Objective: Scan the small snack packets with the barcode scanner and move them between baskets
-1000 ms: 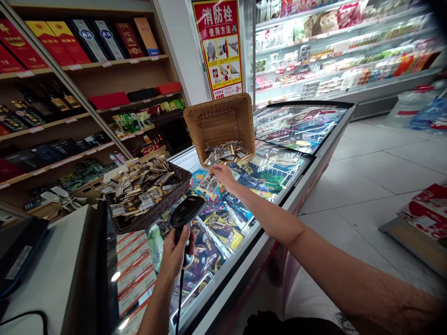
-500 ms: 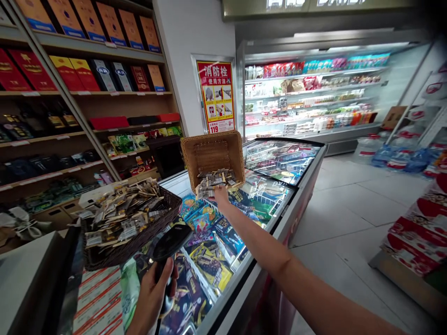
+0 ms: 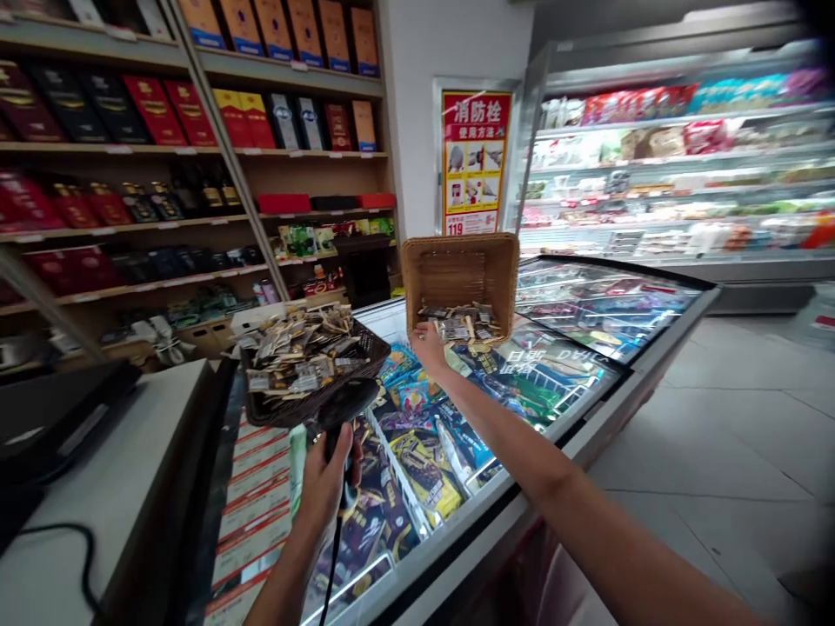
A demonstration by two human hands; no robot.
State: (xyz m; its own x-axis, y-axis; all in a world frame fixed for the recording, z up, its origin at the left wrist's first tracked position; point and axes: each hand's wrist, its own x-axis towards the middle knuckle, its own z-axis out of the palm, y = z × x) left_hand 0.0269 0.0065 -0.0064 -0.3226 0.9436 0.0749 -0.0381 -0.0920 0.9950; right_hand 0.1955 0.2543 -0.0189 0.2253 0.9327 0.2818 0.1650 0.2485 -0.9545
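My left hand point(image 3: 330, 478) is wrapped round the handle of a black handheld barcode scanner point(image 3: 349, 400), whose cable hangs down below. My right hand point(image 3: 430, 346) reaches forward, its fingers closed at the lower left corner of a tan wicker basket point(image 3: 460, 261). That basket is tilted with its opening towards me, and small packaged snacks point(image 3: 466, 323) lie along its low side. Just beyond the scanner, a dark brown wicker basket point(image 3: 382, 348) is heaped with similar small packets point(image 3: 300, 348).
Both baskets are over a glass-topped chest freezer point(image 3: 554, 443) of bagged frozen goods. A counter point(image 3: 150, 435) with a black device point(image 3: 58, 417) stands at left. Shelves of boxes point(image 3: 153, 109) and a red and yellow sign point(image 3: 475, 161) are behind, with a lit refrigerated display point(image 3: 652, 165) at right.
The view has turned left, so the scene sits farther right. My right hand has moved from the packets at the tan basket's front to its lower left corner. The scanner stays in my left hand.
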